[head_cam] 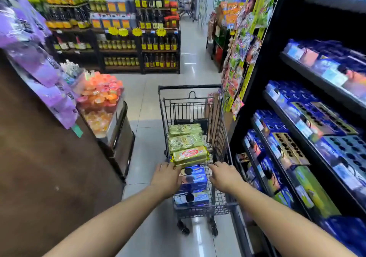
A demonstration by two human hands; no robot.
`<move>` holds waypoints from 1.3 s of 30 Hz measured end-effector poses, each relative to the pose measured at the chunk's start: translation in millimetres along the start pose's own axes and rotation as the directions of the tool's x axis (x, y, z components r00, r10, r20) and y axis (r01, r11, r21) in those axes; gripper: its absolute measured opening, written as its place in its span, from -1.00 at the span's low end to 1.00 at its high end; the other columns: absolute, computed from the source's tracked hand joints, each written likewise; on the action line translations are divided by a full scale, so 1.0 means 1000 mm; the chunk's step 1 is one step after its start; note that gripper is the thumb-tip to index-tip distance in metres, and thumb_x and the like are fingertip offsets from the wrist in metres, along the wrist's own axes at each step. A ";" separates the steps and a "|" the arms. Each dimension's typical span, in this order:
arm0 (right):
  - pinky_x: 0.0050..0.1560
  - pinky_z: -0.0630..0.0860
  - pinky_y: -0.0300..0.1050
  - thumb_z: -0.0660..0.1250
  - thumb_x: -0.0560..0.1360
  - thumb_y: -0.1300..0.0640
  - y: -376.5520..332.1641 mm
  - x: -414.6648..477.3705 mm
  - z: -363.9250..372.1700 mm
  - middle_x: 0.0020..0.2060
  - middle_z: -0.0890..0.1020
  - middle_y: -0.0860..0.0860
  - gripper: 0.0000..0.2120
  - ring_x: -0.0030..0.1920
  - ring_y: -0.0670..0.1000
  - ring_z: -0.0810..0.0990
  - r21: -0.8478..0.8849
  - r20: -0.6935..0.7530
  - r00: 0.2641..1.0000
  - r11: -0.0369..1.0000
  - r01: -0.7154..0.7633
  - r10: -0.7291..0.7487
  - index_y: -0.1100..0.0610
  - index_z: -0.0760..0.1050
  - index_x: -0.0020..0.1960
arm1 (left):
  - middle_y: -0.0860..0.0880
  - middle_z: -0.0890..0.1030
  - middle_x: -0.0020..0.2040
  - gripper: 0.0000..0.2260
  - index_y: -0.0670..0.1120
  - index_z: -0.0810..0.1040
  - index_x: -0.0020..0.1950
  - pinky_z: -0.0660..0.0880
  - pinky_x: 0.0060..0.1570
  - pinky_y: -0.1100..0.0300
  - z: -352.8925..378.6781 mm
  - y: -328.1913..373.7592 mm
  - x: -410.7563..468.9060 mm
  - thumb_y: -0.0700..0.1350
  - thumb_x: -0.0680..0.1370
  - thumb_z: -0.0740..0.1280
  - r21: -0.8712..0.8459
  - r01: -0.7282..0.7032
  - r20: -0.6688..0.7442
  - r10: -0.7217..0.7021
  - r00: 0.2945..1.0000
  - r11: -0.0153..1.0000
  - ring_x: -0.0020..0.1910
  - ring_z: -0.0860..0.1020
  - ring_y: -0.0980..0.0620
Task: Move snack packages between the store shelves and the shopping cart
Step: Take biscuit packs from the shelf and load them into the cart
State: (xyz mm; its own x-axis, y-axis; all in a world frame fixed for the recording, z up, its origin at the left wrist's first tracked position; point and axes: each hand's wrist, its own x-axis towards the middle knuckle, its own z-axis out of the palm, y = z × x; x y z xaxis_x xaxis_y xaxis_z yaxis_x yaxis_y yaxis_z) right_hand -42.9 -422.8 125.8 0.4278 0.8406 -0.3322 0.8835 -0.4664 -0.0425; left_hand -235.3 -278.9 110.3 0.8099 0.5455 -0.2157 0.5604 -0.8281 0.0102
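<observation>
A black wire shopping cart point(190, 87) stands in the aisle ahead of me. Inside it lie several green and yellow snack packages point(186, 142), and nearer me two blue cookie boxes point(195, 180). My left hand point(166, 177) and my right hand point(223, 175) both sit at the cart's near end, fingers curled over where the handle runs; the handle itself is hidden under them. To my right, black store shelves point(309, 143) carry rows of blue cookie packages point(281, 122).
A brown shelf end with purple bags point(39, 74) stands close on my left, with a bin of orange jelly cups point(101, 96) beyond it. Hanging snack bags point(237, 58) line the right shelf's end. Bottle shelves point(138, 44) cross the far aisle. Grey tiled floor runs ahead.
</observation>
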 end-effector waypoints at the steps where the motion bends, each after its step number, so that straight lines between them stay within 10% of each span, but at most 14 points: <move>1: 0.34 0.35 0.11 0.15 0.61 -0.09 0.004 0.013 0.000 0.40 0.41 0.08 -0.47 0.39 0.17 0.39 0.002 0.010 1.000 1.000 0.002 -0.002 0.00 0.23 0.54 | -0.10 0.48 0.35 -0.57 0.03 0.36 0.46 0.24 0.36 -0.07 0.001 -0.002 0.013 0.12 0.62 0.13 0.001 -0.008 0.012 0.008 1.000 1.000 0.34 0.40 -0.19; 16: 0.24 0.45 0.14 0.16 0.61 -0.17 0.079 0.236 0.013 0.36 0.44 0.13 -0.45 0.31 0.21 0.47 0.013 0.175 0.979 0.994 0.109 -0.110 0.03 0.24 0.53 | -0.11 0.46 0.33 -0.57 -0.01 0.36 0.44 0.21 0.40 -0.09 0.034 -0.027 0.194 0.09 0.61 0.10 0.002 0.073 0.091 -0.073 0.993 0.997 0.30 0.37 -0.18; 24: 0.32 0.46 0.10 0.29 0.55 -0.26 0.099 0.336 0.088 0.42 0.44 0.13 -0.34 0.37 0.18 0.46 0.310 0.378 0.926 0.944 -0.108 -0.018 0.05 0.28 0.52 | -0.07 0.07 0.64 -0.50 0.05 0.13 0.60 -0.02 0.55 -0.17 0.120 -0.045 0.259 0.09 0.67 0.07 -0.075 0.142 0.235 -0.120 0.964 0.987 0.62 -0.04 -0.13; 30: 0.40 0.42 0.12 0.51 0.34 -0.28 0.122 0.394 0.148 0.35 0.54 0.15 -0.15 0.34 0.16 0.53 0.723 0.493 0.868 0.530 -0.444 0.056 0.16 0.39 0.46 | -0.10 -0.04 0.66 -0.46 0.04 0.06 0.65 -0.23 0.53 -0.27 0.179 -0.066 0.290 0.10 0.68 0.06 0.006 0.016 0.227 -0.016 0.974 1.000 0.63 -0.14 -0.19; 36: 0.49 0.26 0.24 0.59 0.12 -0.41 0.138 0.410 0.201 0.51 0.37 0.04 0.21 0.45 0.13 0.37 0.697 0.707 0.707 0.197 -0.689 -0.028 0.03 0.17 0.59 | -0.16 0.37 0.53 -0.46 -0.05 0.40 0.53 0.03 0.50 -0.26 0.214 -0.083 0.289 0.09 0.58 0.33 0.041 -0.122 0.101 0.117 0.988 0.992 0.55 0.26 -0.21; 39: 0.28 0.50 0.02 0.68 0.02 -0.30 0.131 0.408 0.209 0.39 0.52 0.05 0.29 0.32 0.09 0.52 0.701 0.712 0.701 0.015 -0.713 -0.041 0.05 0.17 0.58 | -0.18 0.28 0.58 -0.45 -0.07 0.30 0.59 -0.07 0.52 -0.26 0.217 -0.087 0.288 0.12 0.63 0.23 0.039 -0.128 0.118 0.122 0.985 0.991 0.58 0.18 -0.22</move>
State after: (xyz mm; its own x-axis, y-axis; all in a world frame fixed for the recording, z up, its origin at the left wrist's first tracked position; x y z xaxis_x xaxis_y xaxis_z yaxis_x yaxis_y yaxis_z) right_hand 208.0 -198.5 -212.8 0.1278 0.4117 -0.9023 -0.4253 -0.7991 -0.4248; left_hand -87.8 -77.9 -164.5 0.8461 0.4210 -0.3268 0.4452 -0.8954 -0.0007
